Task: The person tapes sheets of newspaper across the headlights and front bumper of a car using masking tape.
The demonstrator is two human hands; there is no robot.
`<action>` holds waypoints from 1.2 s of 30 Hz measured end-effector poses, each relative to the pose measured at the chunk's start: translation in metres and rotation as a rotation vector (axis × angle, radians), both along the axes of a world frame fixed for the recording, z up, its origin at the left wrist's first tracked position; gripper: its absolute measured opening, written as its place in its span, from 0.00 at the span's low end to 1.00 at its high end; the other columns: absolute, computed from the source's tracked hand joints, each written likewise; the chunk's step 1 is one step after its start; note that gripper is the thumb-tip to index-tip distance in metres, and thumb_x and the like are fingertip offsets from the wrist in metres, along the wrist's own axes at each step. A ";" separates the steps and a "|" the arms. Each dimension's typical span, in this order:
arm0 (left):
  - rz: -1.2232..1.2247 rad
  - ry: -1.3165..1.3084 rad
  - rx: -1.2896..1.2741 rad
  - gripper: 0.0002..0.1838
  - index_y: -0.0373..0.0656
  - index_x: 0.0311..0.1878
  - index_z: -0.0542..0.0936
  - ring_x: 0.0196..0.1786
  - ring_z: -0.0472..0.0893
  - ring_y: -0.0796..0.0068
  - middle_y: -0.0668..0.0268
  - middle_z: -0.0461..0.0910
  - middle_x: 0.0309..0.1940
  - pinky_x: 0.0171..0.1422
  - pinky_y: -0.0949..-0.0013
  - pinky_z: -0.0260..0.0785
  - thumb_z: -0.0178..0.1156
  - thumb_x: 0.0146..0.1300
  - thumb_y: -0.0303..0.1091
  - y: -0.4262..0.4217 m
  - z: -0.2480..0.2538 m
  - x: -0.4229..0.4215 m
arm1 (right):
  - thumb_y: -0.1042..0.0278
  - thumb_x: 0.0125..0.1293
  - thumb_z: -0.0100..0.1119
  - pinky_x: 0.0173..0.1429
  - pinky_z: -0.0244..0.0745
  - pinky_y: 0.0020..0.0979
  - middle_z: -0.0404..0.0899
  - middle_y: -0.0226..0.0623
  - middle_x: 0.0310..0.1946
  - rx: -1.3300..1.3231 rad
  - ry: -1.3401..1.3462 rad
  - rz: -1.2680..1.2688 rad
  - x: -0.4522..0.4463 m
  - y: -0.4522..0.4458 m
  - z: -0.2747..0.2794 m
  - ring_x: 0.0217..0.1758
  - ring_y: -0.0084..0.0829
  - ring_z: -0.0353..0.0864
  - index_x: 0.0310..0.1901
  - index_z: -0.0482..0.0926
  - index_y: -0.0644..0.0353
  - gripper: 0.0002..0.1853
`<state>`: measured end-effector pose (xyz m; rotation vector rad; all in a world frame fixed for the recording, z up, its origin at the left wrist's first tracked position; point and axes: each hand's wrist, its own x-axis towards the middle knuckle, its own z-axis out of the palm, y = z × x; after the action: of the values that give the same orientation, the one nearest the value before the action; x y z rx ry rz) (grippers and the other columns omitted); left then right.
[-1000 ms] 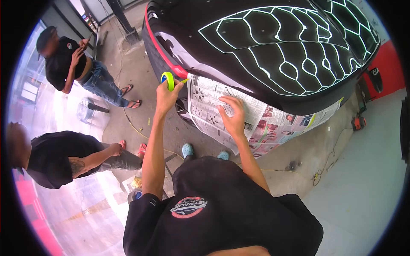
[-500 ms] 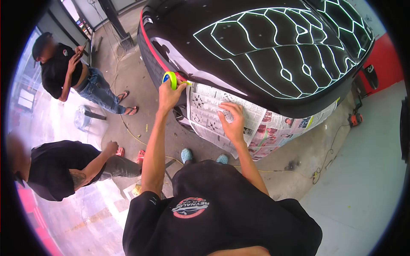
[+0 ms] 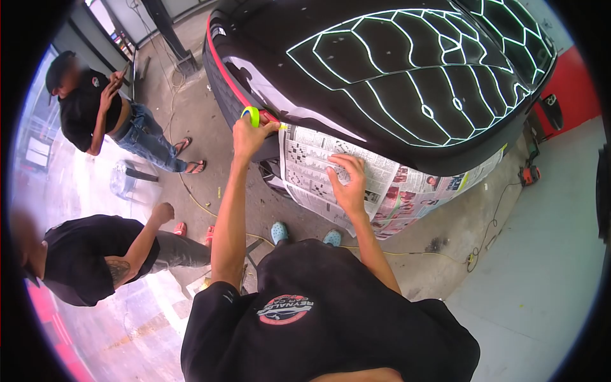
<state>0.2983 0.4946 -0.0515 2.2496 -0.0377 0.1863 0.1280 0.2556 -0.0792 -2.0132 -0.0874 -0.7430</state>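
One bare left hand [image 3: 250, 137] and one bare right hand [image 3: 349, 183] are counted, two in all. One ring-shaped roll of bright yellow-green tape [image 3: 255, 116] and one glossy black car [image 3: 267, 32] are seen. At least two printed newspaper sheets [image 3: 309, 169] can be made out; the exact number cannot be told. Two co-workers in black short-sleeved shirts [image 3: 86, 111], two dark flip-flops [image 3: 196, 167], two red sandals [image 3: 181, 228], two light-blue perforated clogs [image 3: 279, 233] and one orange-and-black power tool [image 3: 529, 176] are also counted.
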 end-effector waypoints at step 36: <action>0.035 0.017 -0.742 0.17 0.40 0.45 0.82 0.29 0.75 0.83 0.68 0.84 0.31 0.36 0.75 0.67 0.74 0.67 0.45 -0.002 -0.081 0.008 | 0.77 0.62 0.69 0.66 0.70 0.38 0.86 0.36 0.48 -0.019 -0.009 0.025 -0.001 -0.005 -0.008 0.56 0.38 0.78 0.47 0.88 0.59 0.11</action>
<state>0.3065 0.4929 -0.1322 1.5116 0.0702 0.1648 0.1267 0.2509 -0.0874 -2.0235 -0.1244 -0.7377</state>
